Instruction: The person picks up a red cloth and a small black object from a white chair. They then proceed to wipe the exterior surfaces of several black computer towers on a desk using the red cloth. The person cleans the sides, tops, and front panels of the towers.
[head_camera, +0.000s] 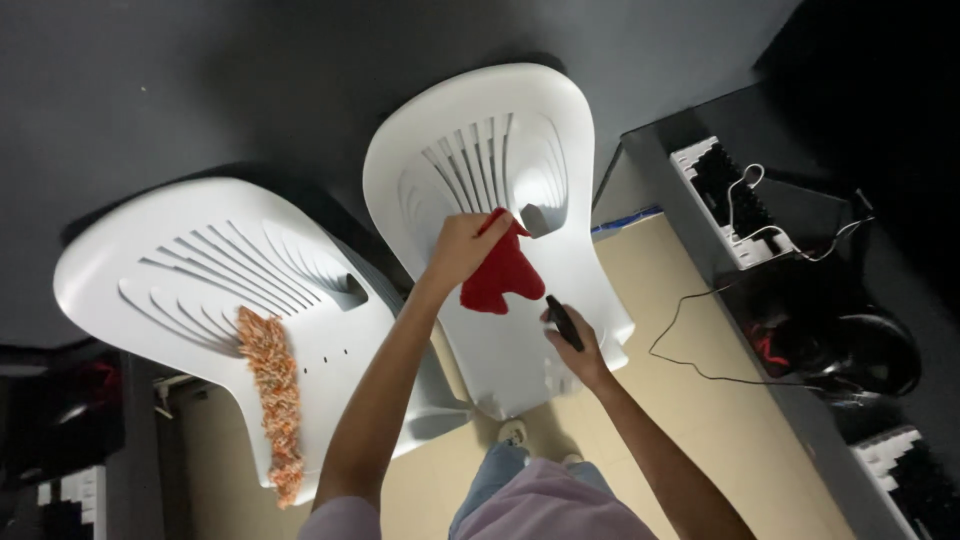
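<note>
The left hand (462, 245) is pinching a red cloth (500, 275) at its top edge, grip closed on the fabric, and is holding it against the back of the near white chair (480, 130), just below the slats. The cloth is hanging down from the fingers, at about 5 o'clock from the hand, its lower part resting on or just off the chair's surface; which of the two cannot be told. The right hand (572, 338) is at 4 o'clock from the cloth, its grip wrapped narrowly around a small dark object (563, 322) that is slim and rod-like; what it is cannot be made out. That hand is hovering over the chair's seat part.

At 9 o'clock from the hands a second white chair (180, 270) is lying tilted the same way, with an orange-and-white fluffy strip (272, 395) draped down its seat. At 3 o'clock a dark desk (660, 160) is carrying a power strip (725, 200), a thin cable (700, 340) and dark headphones (860, 350).

As a judgement, the work on the near chair looks to be in progress rather than finished: the cloth is at the upper back only, and nothing is showing which areas have been covered.
</note>
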